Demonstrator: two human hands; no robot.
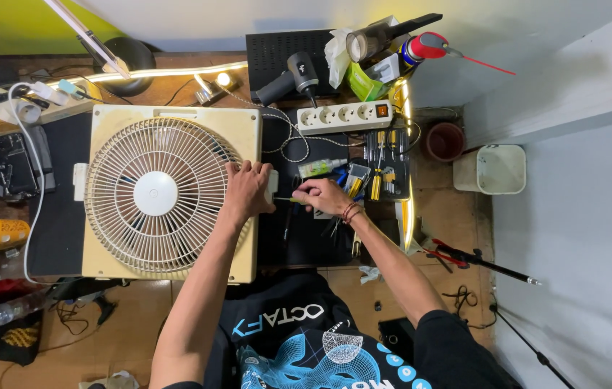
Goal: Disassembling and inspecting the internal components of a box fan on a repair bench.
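Messy desk. My left hand flat on fan, fingers together. My right hand pinches screwdriver beside fan.

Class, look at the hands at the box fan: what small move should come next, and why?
Probably turn the screwdriver. Its tip already points into the side edge of the box fan, the right hand grips its handle, and the left hand braces the fan's frame flat on the table.

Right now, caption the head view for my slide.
Left hand steadies a cream box fan; right hand holds a screwdriver at its side.
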